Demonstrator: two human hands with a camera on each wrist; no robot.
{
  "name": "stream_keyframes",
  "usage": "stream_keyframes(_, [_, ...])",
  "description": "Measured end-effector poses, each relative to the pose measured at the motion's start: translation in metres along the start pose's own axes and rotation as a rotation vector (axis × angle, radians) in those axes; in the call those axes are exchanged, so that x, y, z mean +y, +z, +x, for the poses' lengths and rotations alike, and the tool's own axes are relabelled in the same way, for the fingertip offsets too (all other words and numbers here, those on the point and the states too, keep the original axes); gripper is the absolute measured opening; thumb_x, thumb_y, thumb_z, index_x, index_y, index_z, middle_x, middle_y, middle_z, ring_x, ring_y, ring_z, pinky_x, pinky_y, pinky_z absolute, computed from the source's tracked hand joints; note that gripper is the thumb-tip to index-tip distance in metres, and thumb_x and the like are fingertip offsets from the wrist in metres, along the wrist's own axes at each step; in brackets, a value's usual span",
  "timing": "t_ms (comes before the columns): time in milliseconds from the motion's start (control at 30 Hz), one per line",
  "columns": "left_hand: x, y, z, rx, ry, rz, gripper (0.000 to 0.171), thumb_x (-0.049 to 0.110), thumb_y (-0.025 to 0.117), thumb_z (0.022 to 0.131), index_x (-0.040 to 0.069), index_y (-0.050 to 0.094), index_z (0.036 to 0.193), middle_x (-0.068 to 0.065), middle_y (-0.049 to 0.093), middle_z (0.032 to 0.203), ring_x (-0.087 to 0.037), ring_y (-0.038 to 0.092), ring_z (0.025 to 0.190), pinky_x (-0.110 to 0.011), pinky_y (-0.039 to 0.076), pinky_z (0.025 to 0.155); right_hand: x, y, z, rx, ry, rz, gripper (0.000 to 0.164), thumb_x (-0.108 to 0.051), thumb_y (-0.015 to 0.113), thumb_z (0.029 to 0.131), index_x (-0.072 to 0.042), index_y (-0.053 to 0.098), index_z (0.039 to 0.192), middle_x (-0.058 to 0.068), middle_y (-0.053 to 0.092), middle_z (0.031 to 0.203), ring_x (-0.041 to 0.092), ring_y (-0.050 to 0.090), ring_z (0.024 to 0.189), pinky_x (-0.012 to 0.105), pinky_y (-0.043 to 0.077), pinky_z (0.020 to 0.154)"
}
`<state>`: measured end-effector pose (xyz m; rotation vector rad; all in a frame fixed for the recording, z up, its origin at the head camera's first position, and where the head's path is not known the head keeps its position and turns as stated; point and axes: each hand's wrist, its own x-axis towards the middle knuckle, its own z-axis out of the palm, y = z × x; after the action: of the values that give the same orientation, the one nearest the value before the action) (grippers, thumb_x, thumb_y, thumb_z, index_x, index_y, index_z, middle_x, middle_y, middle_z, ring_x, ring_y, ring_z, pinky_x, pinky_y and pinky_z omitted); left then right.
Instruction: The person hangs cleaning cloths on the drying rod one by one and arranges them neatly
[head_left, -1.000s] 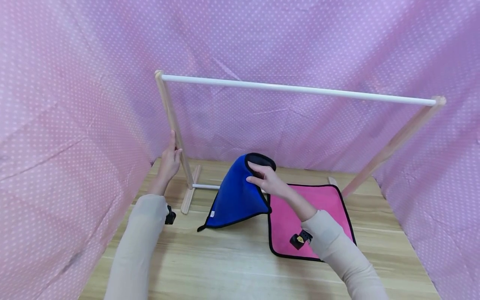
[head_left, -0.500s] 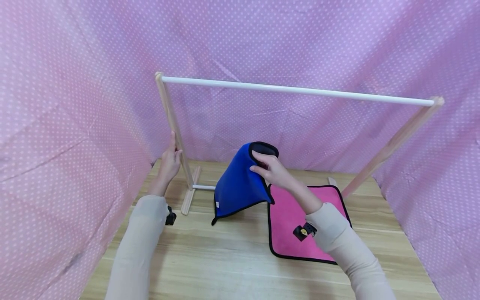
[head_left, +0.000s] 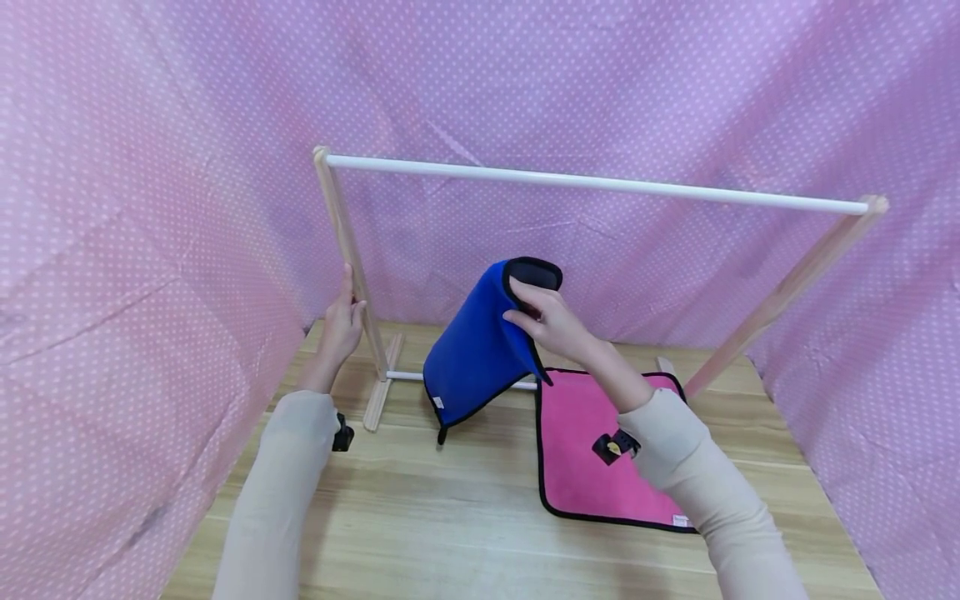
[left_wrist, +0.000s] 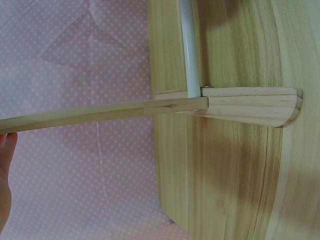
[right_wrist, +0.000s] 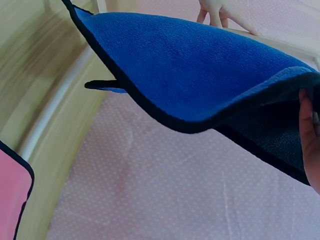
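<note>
My right hand point(head_left: 557, 323) pinches a blue towel point(head_left: 471, 350) with black edging by its folded top edge. The towel hangs in the air in front of the rack's low white rod, its looped corner pointing down. In the right wrist view, the blue towel's point(right_wrist: 160, 65) fuzzy face shows, with a dark underside point(right_wrist: 270, 135) beneath the fold. My left hand point(head_left: 341, 332) holds the left wooden post point(head_left: 347, 225) of a drying rack, thumb and fingers on either side. Fingertips point(left_wrist: 7, 145) meet the post's edge in the left wrist view.
The rack's white top bar point(head_left: 600, 181) spans above both hands to a right wooden post point(head_left: 787, 296). A pink towel point(head_left: 585, 442) with black edging lies flat on the wooden table point(head_left: 450, 533). Pink dotted cloth point(head_left: 187, 292) surrounds the table.
My right hand has lifted the blue towel upward and slightly right, raising its lower corner off the table. The left hand stays on the post.
</note>
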<state>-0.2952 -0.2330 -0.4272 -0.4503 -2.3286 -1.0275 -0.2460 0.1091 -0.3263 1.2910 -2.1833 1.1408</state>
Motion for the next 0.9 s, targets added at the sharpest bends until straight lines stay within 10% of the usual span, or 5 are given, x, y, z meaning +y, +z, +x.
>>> stream_keyframes(567, [-0.001,0.002,0.0,0.042,0.062,-0.004,0.076,-0.006,0.043,0.092,0.025,0.001,0.148,-0.041,0.041,0.121,-0.052,0.049,0.101,-0.057,0.045,0.083,-0.011,-0.014,0.028,0.168,-0.045,0.122,0.042,0.016,0.055,0.081,0.015,0.045,0.122,0.008,0.039,0.061,0.008,0.038,0.054,0.02,0.032,0.048])
stream_keyframes(900, [-0.001,0.002,-0.003,0.05,0.082,-0.002,0.079,-0.004,0.043,0.092,0.031,-0.001,0.147,-0.041,0.048,0.104,-0.051,0.053,0.091,-0.058,0.046,0.079,-0.018,-0.023,0.046,0.219,0.006,0.177,0.047,0.014,0.049,0.085,0.014,0.037,0.131,0.028,0.055,0.106,0.004,0.052,0.075,0.017,0.044,0.064])
